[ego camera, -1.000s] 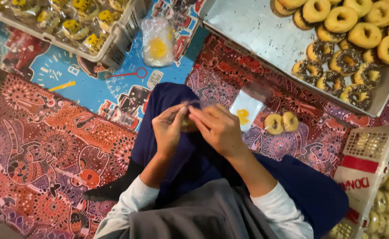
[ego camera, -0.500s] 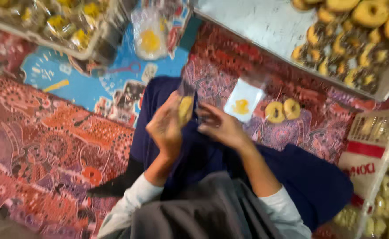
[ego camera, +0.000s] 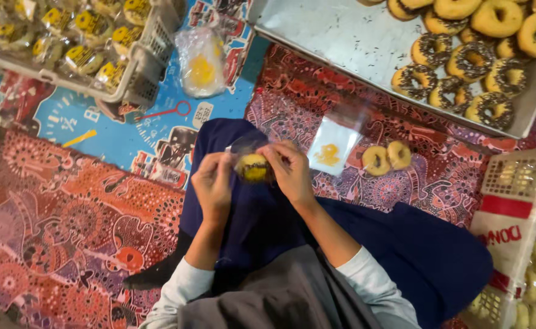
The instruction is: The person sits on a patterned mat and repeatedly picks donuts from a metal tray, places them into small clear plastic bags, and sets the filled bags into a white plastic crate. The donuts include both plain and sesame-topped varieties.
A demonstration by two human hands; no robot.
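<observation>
While both hands meet over the lap, it reads like this:
Left hand (ego camera: 214,186): pinched on the edge of a clear bag (ego camera: 248,148), fingers curled.
Right hand (ego camera: 290,172): gripping the same bag from the other side, closed on it.
Donut (ego camera: 253,167): yellow, inside the bag, held between both hands above the blue skirt (ego camera: 341,237).
Nearby: two loose donuts (ego camera: 388,158) on the patterned mat (ego camera: 67,207), an empty bag (ego camera: 332,146) beside them, tray (ego camera: 341,36) of donuts beyond, crate (ego camera: 67,42) of packed ones upper left.
Risk: thin plastic looks slippery; a loose pinch could drop the donut, and a hard squeeze could crush it.
</observation>
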